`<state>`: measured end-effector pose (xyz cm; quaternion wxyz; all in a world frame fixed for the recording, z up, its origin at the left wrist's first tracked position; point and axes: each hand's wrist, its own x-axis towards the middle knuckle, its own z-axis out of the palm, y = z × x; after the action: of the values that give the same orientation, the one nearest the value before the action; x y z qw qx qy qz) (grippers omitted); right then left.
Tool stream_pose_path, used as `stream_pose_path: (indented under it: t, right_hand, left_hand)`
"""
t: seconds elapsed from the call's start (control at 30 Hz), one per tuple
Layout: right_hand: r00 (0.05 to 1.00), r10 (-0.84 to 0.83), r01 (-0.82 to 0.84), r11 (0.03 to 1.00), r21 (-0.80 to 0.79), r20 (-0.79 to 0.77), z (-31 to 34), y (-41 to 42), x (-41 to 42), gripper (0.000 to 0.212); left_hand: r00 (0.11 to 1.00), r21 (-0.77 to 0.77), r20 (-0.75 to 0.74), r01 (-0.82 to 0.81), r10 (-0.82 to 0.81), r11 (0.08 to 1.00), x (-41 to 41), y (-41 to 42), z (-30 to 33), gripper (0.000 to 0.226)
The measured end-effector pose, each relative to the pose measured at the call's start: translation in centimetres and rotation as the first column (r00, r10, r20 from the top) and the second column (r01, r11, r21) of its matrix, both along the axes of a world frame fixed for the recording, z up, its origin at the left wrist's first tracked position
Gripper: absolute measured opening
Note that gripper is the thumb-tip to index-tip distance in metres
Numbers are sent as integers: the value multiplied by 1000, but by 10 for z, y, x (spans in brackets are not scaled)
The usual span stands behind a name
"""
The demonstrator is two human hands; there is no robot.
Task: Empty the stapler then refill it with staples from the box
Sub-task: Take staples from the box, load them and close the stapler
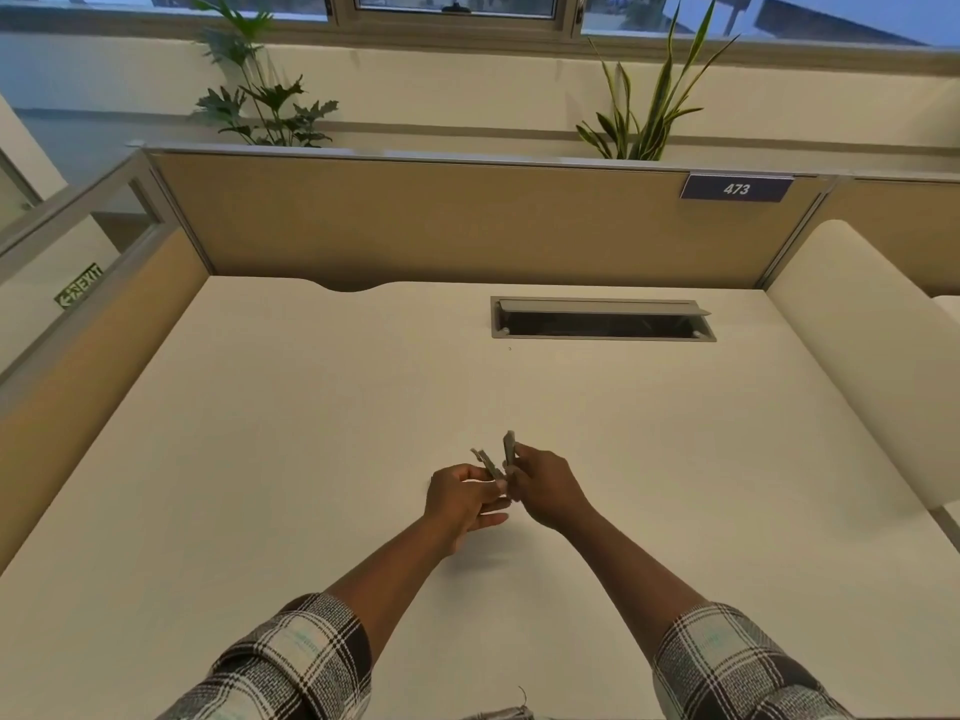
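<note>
A small grey stapler (508,449) is held above the middle of the white desk (311,433), swung open into a V. My right hand (543,491) grips the upright arm of the stapler. My left hand (460,498) pinches the other arm (485,462), which tilts to the left. Both hands meet at the stapler's hinge, which the fingers hide. Whether staples sit inside is too small to tell. No staple box is in view.
A grey cable hatch (602,318) is set into the desk at the back right, its lid raised. Tan partition panels (441,220) wall the desk at the back and left. Plants (265,101) stand behind the partition.
</note>
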<state>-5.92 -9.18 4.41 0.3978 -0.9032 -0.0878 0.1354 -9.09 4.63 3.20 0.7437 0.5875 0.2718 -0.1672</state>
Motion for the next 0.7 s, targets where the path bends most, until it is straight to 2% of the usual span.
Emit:
stream_pose_path:
  t: [0.1,0.2,0.33,0.43,0.6,0.7]
  right_hand:
    - [995,72,-69,997,40,-68,4,1,-5,19]
    - [984,171,-169,985,37,-41,2,-1,-9,36]
    - [997,68,-67,998,-12,31,-4,-2,-9,31]
    - [999,31,-32,999,16,33,-3,-6,-9,28]
    - [1000,20,-21,999,30,14,-3,-9,-9,36]
    - [999,-9,9,1000,7,50,-4,-10,-9,34]
  left_hand:
    - [997,92,66,40,-47,995,1,0,1,12]
    - [983,197,118,115,-140,974,1,-2,2,12]
    - [966,270,132,181,-222,946,2,-1,3,9]
    - [955,297,117,227,-271,927,4,5,4,6]
    - [945,331,40,294,-325,897,10,11,5,22]
    - [930,468,64,291,-361,835,13,14,3,50]
